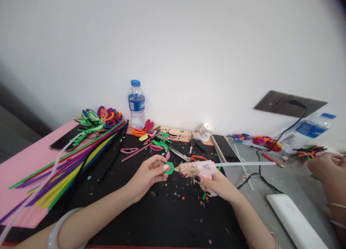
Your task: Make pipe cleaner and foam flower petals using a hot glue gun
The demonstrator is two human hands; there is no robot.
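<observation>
Between the fingertips of my left hand (154,171) is a small round pipe-cleaner coil (169,168), green outside and pink in the middle, with a pink tip above it. My right hand (213,182) is wrapped round a pale pink glue gun (198,167) with a bumpy, decorated front. Its nozzle points left, close to the coil; whether they touch I cannot tell. A long translucent glue stick (245,164) sticks out from the gun's back. Just behind the gun lie scissors (180,154) with orange-red handles.
Loose pipe cleaners (70,166) spread at left beside a phone (65,138). Bent pipe-cleaner pieces (159,142), a water bottle (136,105), a paper cup (204,132) and another phone (225,148) stand or lie behind. At right are a cable, a white power strip (294,220) and another person's hand (328,169).
</observation>
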